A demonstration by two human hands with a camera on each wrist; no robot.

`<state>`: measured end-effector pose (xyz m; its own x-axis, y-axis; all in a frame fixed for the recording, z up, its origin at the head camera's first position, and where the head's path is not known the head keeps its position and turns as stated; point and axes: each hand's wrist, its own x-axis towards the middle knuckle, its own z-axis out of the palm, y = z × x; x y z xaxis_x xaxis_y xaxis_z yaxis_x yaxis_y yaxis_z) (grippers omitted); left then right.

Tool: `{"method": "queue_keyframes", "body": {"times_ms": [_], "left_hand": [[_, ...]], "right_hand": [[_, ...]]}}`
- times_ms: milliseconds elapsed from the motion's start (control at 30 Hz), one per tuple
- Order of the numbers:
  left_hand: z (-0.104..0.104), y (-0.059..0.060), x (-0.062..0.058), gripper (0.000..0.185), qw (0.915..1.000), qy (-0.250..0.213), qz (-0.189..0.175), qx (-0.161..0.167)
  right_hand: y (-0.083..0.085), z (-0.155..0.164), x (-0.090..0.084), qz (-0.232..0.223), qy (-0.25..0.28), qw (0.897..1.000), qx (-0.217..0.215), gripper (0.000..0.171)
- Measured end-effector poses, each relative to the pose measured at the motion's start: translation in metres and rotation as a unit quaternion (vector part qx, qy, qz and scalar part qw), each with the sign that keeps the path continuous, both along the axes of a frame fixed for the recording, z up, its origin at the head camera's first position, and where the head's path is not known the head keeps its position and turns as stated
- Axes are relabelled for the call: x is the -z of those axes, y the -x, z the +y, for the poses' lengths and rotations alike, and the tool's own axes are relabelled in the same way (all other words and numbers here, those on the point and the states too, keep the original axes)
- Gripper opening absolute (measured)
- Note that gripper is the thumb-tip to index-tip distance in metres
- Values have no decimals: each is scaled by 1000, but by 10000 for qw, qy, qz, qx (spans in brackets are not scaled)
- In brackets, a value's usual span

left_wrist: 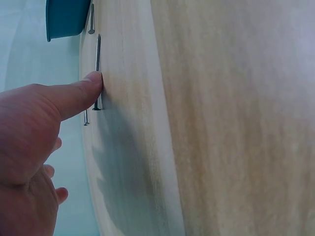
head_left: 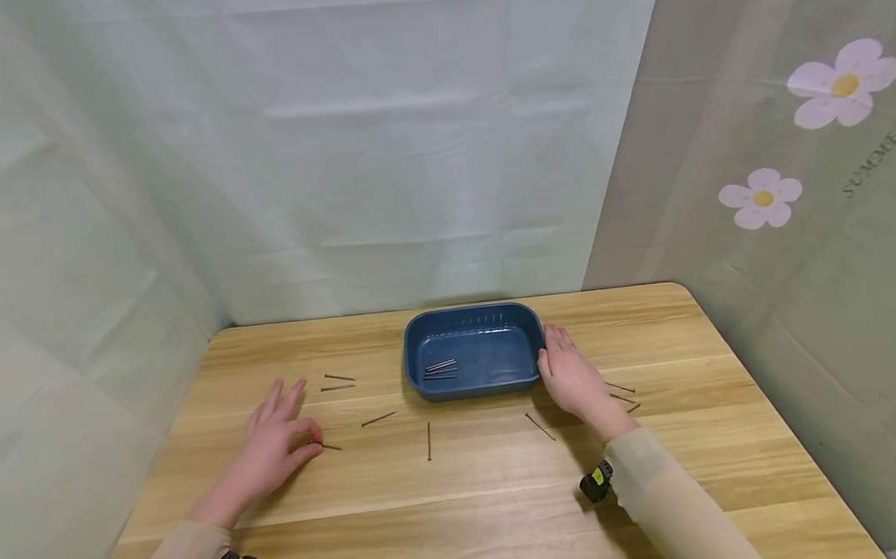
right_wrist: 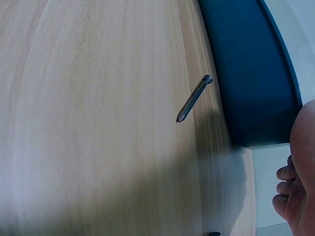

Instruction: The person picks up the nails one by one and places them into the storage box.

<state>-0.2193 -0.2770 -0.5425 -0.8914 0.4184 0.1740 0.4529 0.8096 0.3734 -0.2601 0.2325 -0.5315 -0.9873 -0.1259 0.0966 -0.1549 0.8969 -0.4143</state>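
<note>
Resting our left hand (head_left: 275, 441) flat on the wooden surface (head_left: 464, 479), we keep its fingers spread and relaxed, holding nothing. In the left wrist view our thumb tip (left_wrist: 93, 81) touches a nail (left_wrist: 97, 73) lying on the surface; in the head view that nail (head_left: 331, 446) lies just beside the thumb. Two more nails (head_left: 339, 383) lie beyond the fingertips, apart from them.

Our right hand (head_left: 572, 378) lies against the right end of the blue tray (head_left: 470, 312), fingers straight and close together, reaching along the tray's rim; it grips nothing that we can see. The tray sits near the far edge of the surface, in the middle, and a few nails (head_left: 440, 368) lie together inside it on the left part of its floor.

Between our hands, loose nails lie on the bare wood: one slanted (head_left: 378, 418), one pointing straight towards us (head_left: 428, 440), and one angled (head_left: 540, 426) just beside our right wrist. The right wrist view shows a nail (right_wrist: 194, 98) close to the tray's wall (right_wrist: 251, 73) without touching it. A small cluster of nails (head_left: 622, 397) lies to the right of our right hand.
</note>
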Motion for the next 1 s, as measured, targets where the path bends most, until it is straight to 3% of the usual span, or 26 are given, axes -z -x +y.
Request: {"method": "queue_keyframes", "body": {"times_ms": [700,1000], "left_hand": [[3,2,-9,29,9995,298,-127,-61],[2,1,-5,29,9995,265,-157,-26]], "right_hand": [[1,-1,-3,23,-34,10000,-2,62],[-1,-1,-3,-50,-71,10000,3,62]]}}
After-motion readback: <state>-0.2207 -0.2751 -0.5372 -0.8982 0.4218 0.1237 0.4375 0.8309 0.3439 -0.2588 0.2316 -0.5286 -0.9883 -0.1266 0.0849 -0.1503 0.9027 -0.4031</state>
